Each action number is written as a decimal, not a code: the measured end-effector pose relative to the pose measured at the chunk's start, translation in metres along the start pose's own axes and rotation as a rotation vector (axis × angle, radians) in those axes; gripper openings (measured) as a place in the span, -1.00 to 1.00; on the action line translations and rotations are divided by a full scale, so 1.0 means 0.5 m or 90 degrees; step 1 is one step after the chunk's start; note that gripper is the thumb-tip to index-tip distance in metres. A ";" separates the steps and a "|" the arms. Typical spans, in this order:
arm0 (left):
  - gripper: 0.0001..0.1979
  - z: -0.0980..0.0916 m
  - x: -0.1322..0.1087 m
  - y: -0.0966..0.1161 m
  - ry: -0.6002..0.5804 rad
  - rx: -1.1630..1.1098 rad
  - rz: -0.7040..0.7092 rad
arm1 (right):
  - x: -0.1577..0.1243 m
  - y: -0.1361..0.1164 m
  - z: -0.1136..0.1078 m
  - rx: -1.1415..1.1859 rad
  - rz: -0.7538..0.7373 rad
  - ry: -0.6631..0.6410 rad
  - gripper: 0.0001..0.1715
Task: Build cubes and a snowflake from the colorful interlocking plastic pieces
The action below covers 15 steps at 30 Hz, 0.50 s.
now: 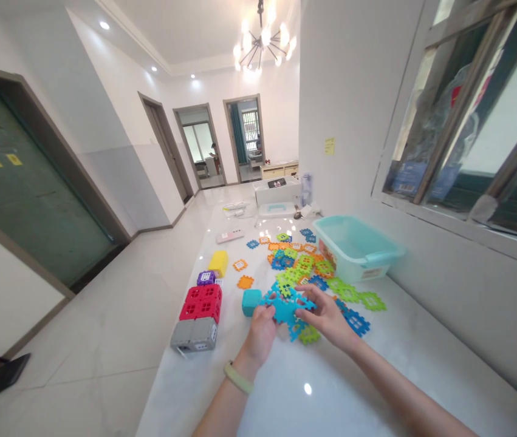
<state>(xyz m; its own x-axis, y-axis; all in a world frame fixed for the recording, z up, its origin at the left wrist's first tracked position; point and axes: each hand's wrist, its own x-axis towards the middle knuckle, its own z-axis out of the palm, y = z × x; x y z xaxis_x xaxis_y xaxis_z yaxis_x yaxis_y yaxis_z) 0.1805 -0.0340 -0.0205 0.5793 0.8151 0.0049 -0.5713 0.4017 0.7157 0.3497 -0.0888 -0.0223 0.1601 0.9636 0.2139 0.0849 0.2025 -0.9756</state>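
White tabletop (376,376): left hand (262,331) and right hand (326,317) both pinch flat, joined turquoise notched tiles (285,309).

The fingers of the left hand (262,331) and right hand (326,315) cover the near edges of the teal tile piece (285,308), so its joints there cannot be seen. The bottom edge cuts off both forearms. Beyond the grip, the label on the tub (376,258) is too small to read.
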 end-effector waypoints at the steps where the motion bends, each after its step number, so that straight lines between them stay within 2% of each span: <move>1: -0.67 -0.005 0.003 0.003 -0.005 -0.012 -0.002 | 0.004 -0.007 -0.007 0.013 0.005 -0.009 -0.48; 7: -0.58 -0.022 0.005 0.026 -0.059 0.000 -0.035 | 0.038 -0.057 -0.046 0.014 0.011 -0.122 -0.47; 11: -0.43 -0.016 -0.004 0.045 -0.146 0.040 -0.055 | 0.065 -0.113 -0.063 -0.124 0.006 -0.218 -0.52; 15: -0.40 -0.016 -0.005 0.056 -0.199 0.083 -0.094 | 0.096 -0.172 -0.061 -0.270 -0.026 -0.322 -0.48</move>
<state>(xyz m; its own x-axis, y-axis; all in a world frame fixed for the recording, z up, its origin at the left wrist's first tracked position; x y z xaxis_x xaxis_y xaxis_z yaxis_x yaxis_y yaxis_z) 0.1584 -0.0216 -0.0060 0.8112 0.5773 0.0932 -0.4005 0.4323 0.8079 0.3800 -0.0654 0.0732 -0.3240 0.9408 0.0997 0.4772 0.2535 -0.8414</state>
